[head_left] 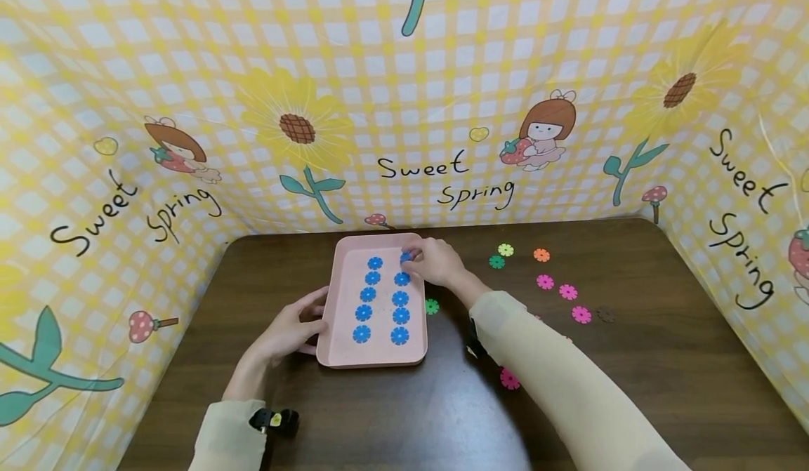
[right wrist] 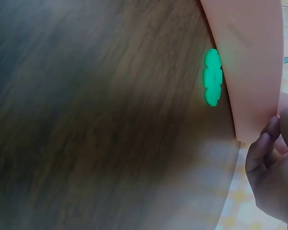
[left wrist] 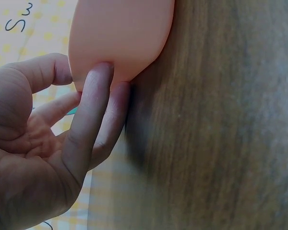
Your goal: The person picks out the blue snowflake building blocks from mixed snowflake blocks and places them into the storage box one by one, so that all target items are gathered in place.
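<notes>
A shallow pink tray [head_left: 381, 354] lies on the table, holding several blue notched plastic discs [head_left: 368, 294] in two columns. My left hand [head_left: 287, 330] grips the tray's left side, thumb at the rim; in the left wrist view its fingers [left wrist: 89, 110] lie against the outer wall. At the tray's far right corner my right hand [head_left: 437, 263] pinches a blue disc [head_left: 405, 256] at the top of the right column. The right wrist view shows this hand's curled fingers by the rim, the disc hidden there. A green disc [right wrist: 212, 77] lies beside the tray's right wall.
Right of the tray, loose discs are scattered: yellow-green [head_left: 505, 250], dark green [head_left: 496, 262], orange [head_left: 541, 255], several pink [head_left: 568, 292] and a dark one [head_left: 606, 314]. My right forearm passes over part of that side. A checked cloth [head_left: 417, 106] stands around the table's back and sides.
</notes>
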Tool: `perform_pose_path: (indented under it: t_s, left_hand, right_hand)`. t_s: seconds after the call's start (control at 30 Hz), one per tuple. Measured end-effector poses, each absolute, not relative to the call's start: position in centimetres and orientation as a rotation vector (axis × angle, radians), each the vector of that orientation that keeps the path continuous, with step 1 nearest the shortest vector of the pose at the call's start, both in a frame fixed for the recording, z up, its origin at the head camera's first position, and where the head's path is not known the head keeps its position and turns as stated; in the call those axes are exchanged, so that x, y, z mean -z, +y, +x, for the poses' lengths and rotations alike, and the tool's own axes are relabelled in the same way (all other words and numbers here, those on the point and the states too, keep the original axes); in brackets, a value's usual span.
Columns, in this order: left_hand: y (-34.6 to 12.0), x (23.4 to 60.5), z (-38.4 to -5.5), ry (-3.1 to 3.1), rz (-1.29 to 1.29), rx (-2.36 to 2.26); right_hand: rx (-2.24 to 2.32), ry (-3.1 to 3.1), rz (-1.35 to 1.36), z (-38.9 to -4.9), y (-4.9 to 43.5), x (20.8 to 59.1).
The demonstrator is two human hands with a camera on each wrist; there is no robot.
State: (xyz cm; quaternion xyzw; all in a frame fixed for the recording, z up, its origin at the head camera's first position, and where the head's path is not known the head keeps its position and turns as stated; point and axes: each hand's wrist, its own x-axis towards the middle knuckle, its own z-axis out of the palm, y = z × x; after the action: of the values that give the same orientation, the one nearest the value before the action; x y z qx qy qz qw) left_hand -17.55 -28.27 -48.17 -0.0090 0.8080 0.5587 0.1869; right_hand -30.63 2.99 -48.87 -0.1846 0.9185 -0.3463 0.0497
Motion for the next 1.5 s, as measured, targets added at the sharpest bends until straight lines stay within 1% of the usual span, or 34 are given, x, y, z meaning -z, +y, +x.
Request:
perform_pose_path:
  t_s: [0.57, 0.67, 0.9, 1.07, 1.5]
  left_hand:
    - [-28.1, 48.1, -17.6, 2.292, -0.024, -1.560]
    - [-28.1, 48.1, -17.6, 2.288, -0.027, -1.563]
    - [-28.1, 48.0, -17.8, 2.295, -0.028, -1.553]
    - [-28.1, 48.1, -18.0, 2.304, -0.026, -1.546]
    - [-28.1, 47.9, -18.1, 2.307, -0.009, -1.537]
  right_hand:
    - [0.498, 2.917, -0.630, -30.6, 2.1, 47.7]
    - [0.514, 2.921, -0.620, -30.4, 2.3, 47.5]
    - [0.712, 2.891, -0.624, -29.8, 3.4, 47.3]
    - [0.826, 2.885, -0.670, -29.1, 4.5, 47.1]
    - [0.820, 3.022, -0.726, -26.8, 9.5, 46.0]
